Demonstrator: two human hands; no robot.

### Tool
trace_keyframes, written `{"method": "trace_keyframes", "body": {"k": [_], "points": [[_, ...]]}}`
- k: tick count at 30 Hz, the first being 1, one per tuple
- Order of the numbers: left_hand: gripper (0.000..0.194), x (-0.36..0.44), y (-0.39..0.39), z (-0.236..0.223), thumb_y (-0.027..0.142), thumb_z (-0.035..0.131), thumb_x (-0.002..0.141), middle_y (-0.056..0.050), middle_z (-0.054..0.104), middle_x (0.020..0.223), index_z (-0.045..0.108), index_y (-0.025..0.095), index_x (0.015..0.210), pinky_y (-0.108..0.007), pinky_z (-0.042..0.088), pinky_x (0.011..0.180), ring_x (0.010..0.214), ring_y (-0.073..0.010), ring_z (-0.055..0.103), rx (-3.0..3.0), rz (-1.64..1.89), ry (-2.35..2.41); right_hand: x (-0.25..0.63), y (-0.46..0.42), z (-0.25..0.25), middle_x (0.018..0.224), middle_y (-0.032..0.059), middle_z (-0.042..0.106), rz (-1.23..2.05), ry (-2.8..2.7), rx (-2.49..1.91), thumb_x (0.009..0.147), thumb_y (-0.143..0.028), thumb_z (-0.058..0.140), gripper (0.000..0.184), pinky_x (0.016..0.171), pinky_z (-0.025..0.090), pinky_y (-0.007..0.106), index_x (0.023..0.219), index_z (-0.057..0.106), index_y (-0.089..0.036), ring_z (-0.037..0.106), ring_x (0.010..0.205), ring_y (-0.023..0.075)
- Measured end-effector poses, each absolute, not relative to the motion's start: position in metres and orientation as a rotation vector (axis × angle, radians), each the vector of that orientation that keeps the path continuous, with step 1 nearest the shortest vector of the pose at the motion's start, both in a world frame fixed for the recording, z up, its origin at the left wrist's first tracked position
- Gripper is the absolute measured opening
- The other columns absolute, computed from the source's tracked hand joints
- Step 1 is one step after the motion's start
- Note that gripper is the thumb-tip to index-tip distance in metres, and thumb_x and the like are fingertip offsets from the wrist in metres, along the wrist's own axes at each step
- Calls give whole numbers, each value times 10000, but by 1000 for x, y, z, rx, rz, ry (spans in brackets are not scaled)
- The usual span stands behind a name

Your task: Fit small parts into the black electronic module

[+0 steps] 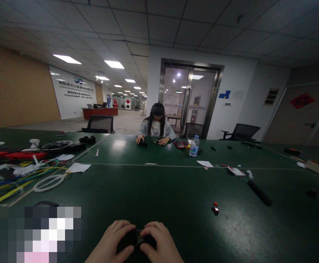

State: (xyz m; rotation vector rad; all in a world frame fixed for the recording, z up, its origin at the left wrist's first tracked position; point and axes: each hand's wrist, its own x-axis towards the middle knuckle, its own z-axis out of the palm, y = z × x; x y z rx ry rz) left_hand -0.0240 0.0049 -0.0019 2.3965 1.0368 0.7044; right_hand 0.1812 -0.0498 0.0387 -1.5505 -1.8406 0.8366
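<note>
Both my hands rest at the near edge of the dark green table, closed round a small black object held between them. My left hand grips its left side with the fingers curled over the top. My right hand grips its right side the same way. Most of the object is hidden under my fingers, and I cannot make out what it is.
A small red and black part lies right of my hands, a black cylinder farther right. Cables, a white ring and papers crowd the left. Across the table a seated person handles small parts near a water bottle.
</note>
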Motion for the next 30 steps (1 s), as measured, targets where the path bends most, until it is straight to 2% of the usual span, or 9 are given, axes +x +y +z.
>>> {"method": "trace_keyframes", "body": {"k": [8,20,30], "points": [[361,-22,4,1,286,586,753,-35,622,1074,579,309,1113,-375,468,870,1007,-255,556,2395,714,1039,181,-52,45,1073,5,595,882,-1813,-1551,705,-190,590,236,861,370,313,917,646,-278,521,1007,211],[388,-23,5,-2,258,586,740,-30,607,1100,569,314,1124,-392,453,889,1035,-256,535,2376,683,1045,181,-50,36,1039,-6,598,864,-1772,-1522,666,-132,603,272,850,369,288,906,625,-258,521,992,197],[381,-23,4,2,253,582,748,-31,598,1113,570,319,1123,-409,440,902,1044,-257,526,2346,666,1063,185,-52,43,983,2,608,907,-1652,-1531,715,-178,558,230,818,404,296,932,598,-245,552,933,194]]}}
